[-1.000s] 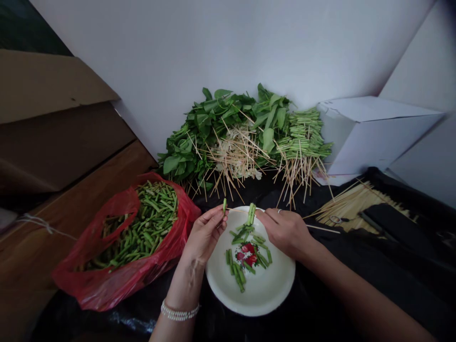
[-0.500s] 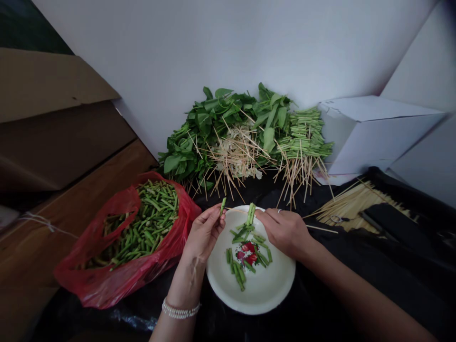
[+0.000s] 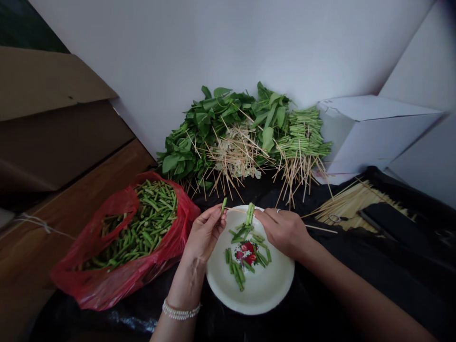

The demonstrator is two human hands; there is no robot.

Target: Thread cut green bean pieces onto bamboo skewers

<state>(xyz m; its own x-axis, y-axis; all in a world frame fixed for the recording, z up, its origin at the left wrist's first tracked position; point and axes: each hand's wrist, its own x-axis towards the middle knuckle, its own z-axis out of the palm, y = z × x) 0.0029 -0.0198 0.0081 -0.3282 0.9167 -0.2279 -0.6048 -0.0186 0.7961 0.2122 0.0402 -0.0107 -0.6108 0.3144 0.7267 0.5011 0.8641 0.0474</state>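
Note:
Between the thumb and fingers of my left hand [image 3: 206, 230] is a short piece of green bean [image 3: 223, 205]. My right hand [image 3: 283, 232] grips a thin wooden skewer [image 3: 237, 210], whose tip points left and meets the bean piece or comes very close to it. Several bean pieces [image 3: 250, 213] are threaded on the skewer just beside my right fingers. Both hands are over the far rim of a white bowl [image 3: 263, 297], which has a red flower print. More cut bean pieces [image 3: 237, 274] lie loose inside the bowl.
A red plastic bag [image 3: 121, 285] full of cut beans [image 3: 153, 213] stands left. Leafy greens [image 3: 203, 118], skewers of pale pieces [image 3: 235, 149] and skewered beans [image 3: 304, 133] are piled by the wall. At right lie bare skewers [image 3: 331, 204], a dark phone-like object [image 3: 384, 218] and a white box [image 3: 374, 137].
Hardly anything differs. The whole view has shifted very slightly, while both hands keep the same hold on the bean piece and the skewer.

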